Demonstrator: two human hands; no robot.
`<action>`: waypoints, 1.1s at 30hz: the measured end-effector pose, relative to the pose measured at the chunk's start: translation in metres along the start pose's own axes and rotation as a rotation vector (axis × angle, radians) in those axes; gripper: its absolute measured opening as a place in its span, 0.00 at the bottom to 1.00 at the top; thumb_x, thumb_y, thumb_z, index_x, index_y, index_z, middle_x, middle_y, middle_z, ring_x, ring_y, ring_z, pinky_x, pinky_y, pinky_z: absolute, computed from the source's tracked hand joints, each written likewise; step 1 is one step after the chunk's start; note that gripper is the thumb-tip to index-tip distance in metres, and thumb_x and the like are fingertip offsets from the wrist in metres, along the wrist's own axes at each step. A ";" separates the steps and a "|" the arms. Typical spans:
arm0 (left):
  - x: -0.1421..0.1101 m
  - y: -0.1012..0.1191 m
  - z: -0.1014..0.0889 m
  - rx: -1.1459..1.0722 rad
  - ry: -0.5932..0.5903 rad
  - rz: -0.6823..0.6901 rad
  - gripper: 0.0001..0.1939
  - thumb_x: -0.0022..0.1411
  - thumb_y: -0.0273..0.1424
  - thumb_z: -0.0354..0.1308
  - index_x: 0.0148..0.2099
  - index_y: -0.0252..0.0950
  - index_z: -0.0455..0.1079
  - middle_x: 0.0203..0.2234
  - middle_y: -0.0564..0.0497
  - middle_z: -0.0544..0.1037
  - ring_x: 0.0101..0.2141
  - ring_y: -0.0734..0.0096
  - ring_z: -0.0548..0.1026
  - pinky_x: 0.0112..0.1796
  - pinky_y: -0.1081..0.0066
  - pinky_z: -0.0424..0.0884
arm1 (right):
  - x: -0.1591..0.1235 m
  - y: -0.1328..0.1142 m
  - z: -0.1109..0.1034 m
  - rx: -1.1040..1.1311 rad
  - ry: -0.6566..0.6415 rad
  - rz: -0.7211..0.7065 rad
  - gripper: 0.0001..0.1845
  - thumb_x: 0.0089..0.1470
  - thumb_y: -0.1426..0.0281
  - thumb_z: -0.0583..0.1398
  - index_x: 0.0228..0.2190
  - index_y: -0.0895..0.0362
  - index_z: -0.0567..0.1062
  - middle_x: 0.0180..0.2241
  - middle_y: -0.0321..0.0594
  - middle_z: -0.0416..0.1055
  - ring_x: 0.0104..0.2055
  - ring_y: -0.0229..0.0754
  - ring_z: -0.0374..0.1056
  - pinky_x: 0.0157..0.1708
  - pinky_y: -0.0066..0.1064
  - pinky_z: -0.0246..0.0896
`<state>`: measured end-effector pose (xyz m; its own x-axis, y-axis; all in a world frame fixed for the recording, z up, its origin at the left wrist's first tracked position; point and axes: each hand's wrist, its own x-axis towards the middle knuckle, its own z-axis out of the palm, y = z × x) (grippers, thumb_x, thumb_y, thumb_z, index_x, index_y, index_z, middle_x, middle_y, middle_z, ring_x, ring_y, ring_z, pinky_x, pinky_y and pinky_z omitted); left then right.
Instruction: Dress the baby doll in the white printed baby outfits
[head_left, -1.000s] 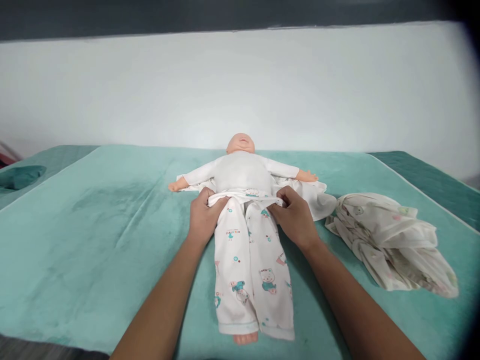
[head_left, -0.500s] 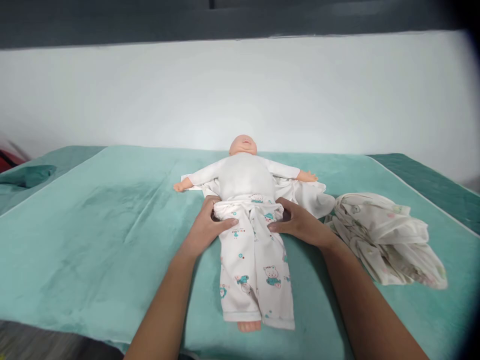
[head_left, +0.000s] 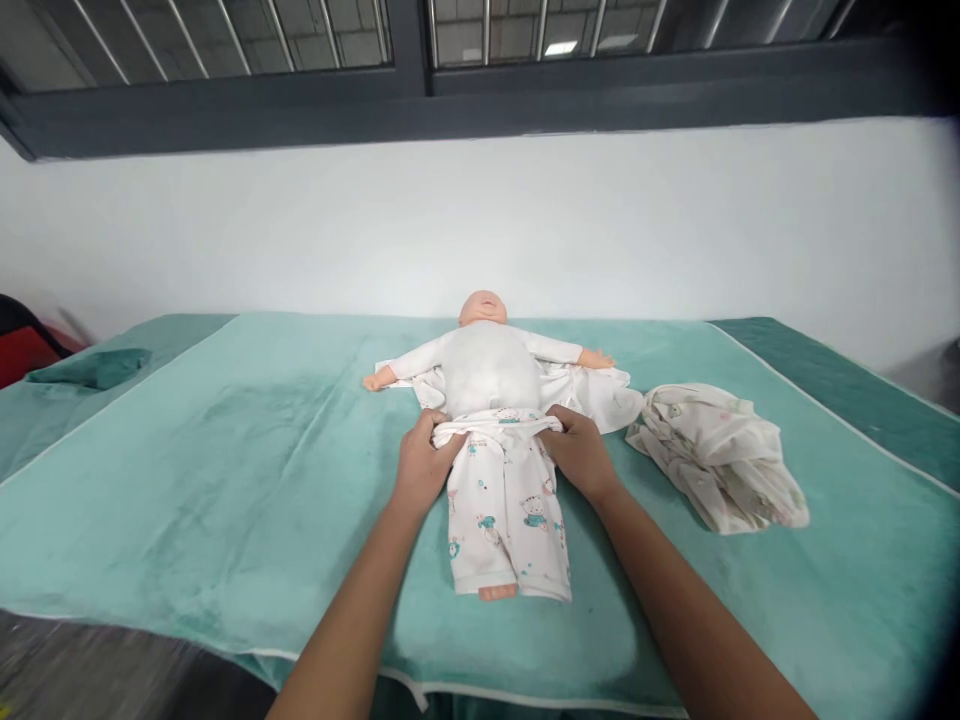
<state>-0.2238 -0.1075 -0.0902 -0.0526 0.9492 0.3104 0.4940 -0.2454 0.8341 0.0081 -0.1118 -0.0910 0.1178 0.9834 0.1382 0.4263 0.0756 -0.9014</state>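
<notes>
A baby doll lies on its back with its arms spread and its head toward the wall. It has white printed pants on its legs, with toes showing below one cuff. At the left side of the waistband, my left hand is closed on the pants, thumb on top. My right hand pinches the waistband on the other side. Between my hands the waistband is stretched across the doll's lower belly. White cloth is spread under the doll's arms and back.
A crumpled pile of printed baby clothing lies to the right of the doll. The surface has a green cover. A white wall and a barred window stand behind. A red and black object shows at far left.
The view has tilted up, showing the window bars. My fingers have closed on the waistband at both sides, and it is now pulled outward and taut.
</notes>
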 end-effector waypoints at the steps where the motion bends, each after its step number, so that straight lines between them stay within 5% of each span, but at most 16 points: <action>1: -0.001 0.002 -0.002 -0.031 -0.016 -0.009 0.11 0.58 0.37 0.60 0.33 0.38 0.63 0.25 0.58 0.67 0.29 0.73 0.65 0.32 0.73 0.61 | -0.002 -0.001 0.000 0.006 0.013 0.000 0.10 0.48 0.67 0.58 0.20 0.55 0.62 0.20 0.29 0.55 0.27 0.36 0.52 0.27 0.28 0.47; 4: -0.008 0.007 -0.012 -0.142 -0.174 -0.039 0.15 0.59 0.42 0.60 0.41 0.38 0.65 0.33 0.55 0.70 0.35 0.70 0.69 0.36 0.72 0.64 | -0.013 -0.002 -0.004 0.019 -0.063 -0.033 0.08 0.48 0.65 0.60 0.27 0.54 0.67 0.25 0.29 0.61 0.30 0.37 0.56 0.30 0.28 0.51; 7: -0.019 0.006 -0.024 -0.126 -0.329 0.004 0.21 0.55 0.44 0.64 0.45 0.37 0.67 0.40 0.51 0.71 0.41 0.65 0.70 0.41 0.70 0.66 | -0.029 -0.004 -0.011 0.009 -0.253 -0.050 0.16 0.47 0.58 0.64 0.34 0.53 0.69 0.27 0.29 0.65 0.30 0.38 0.60 0.30 0.28 0.53; 10: -0.033 0.003 -0.029 -0.003 -0.291 0.151 0.16 0.56 0.43 0.64 0.36 0.37 0.68 0.43 0.48 0.71 0.44 0.64 0.71 0.45 0.69 0.66 | -0.044 -0.004 -0.009 -0.045 -0.261 -0.089 0.17 0.46 0.55 0.65 0.26 0.54 0.67 0.23 0.29 0.63 0.28 0.38 0.58 0.28 0.28 0.51; 15: -0.045 0.010 -0.021 0.457 -0.201 0.279 0.14 0.65 0.39 0.53 0.29 0.39 0.65 0.27 0.50 0.73 0.34 0.62 0.72 0.36 0.67 0.62 | -0.051 0.000 0.004 0.036 0.033 -0.022 0.13 0.46 0.64 0.58 0.19 0.53 0.59 0.18 0.28 0.55 0.26 0.37 0.53 0.26 0.29 0.47; 20: -0.044 0.030 -0.031 0.513 -0.277 0.166 0.14 0.65 0.43 0.53 0.45 0.40 0.67 0.37 0.49 0.78 0.37 0.58 0.75 0.36 0.66 0.64 | -0.058 -0.010 -0.019 0.040 -0.146 -0.028 0.09 0.47 0.62 0.60 0.25 0.55 0.68 0.25 0.31 0.66 0.30 0.39 0.61 0.29 0.29 0.54; 22: -0.050 0.039 -0.042 0.426 -0.351 0.182 0.21 0.63 0.45 0.56 0.54 0.41 0.65 0.47 0.48 0.76 0.44 0.57 0.74 0.41 0.65 0.66 | -0.071 -0.016 -0.036 0.008 -0.321 -0.041 0.19 0.46 0.58 0.65 0.37 0.55 0.72 0.36 0.37 0.72 0.37 0.44 0.66 0.36 0.32 0.60; 24: -0.059 0.050 -0.054 0.361 -0.479 0.217 0.34 0.59 0.48 0.60 0.63 0.43 0.59 0.56 0.44 0.69 0.49 0.55 0.73 0.45 0.63 0.68 | -0.088 -0.022 -0.047 -0.035 -0.482 -0.073 0.38 0.41 0.55 0.69 0.53 0.55 0.67 0.50 0.44 0.69 0.48 0.50 0.67 0.45 0.38 0.63; 27: -0.076 0.064 -0.063 0.377 -0.714 0.234 0.56 0.48 0.53 0.67 0.71 0.45 0.44 0.63 0.38 0.57 0.51 0.49 0.73 0.44 0.60 0.71 | -0.107 -0.024 -0.042 -0.176 -0.498 -0.187 0.60 0.29 0.57 0.74 0.61 0.56 0.57 0.59 0.51 0.60 0.59 0.59 0.58 0.56 0.47 0.58; 30: -0.088 0.071 -0.057 0.579 -0.705 0.295 0.59 0.45 0.52 0.69 0.72 0.43 0.44 0.61 0.35 0.59 0.51 0.42 0.72 0.45 0.56 0.70 | -0.113 -0.021 -0.021 -0.342 -0.319 -0.278 0.54 0.29 0.62 0.74 0.57 0.62 0.60 0.54 0.56 0.62 0.58 0.62 0.57 0.56 0.49 0.56; 33: -0.091 0.068 -0.049 0.732 -0.537 0.452 0.41 0.56 0.51 0.62 0.66 0.38 0.58 0.52 0.36 0.69 0.50 0.42 0.71 0.48 0.53 0.67 | -0.112 -0.022 -0.012 -0.397 -0.255 -0.267 0.39 0.36 0.62 0.72 0.48 0.61 0.65 0.47 0.53 0.67 0.50 0.56 0.64 0.47 0.42 0.62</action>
<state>-0.2279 -0.2202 -0.0391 0.5790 0.8047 0.1314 0.7910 -0.5935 0.1487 -0.0038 -0.2254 -0.0812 -0.2411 0.9512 0.1925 0.7239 0.3084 -0.6171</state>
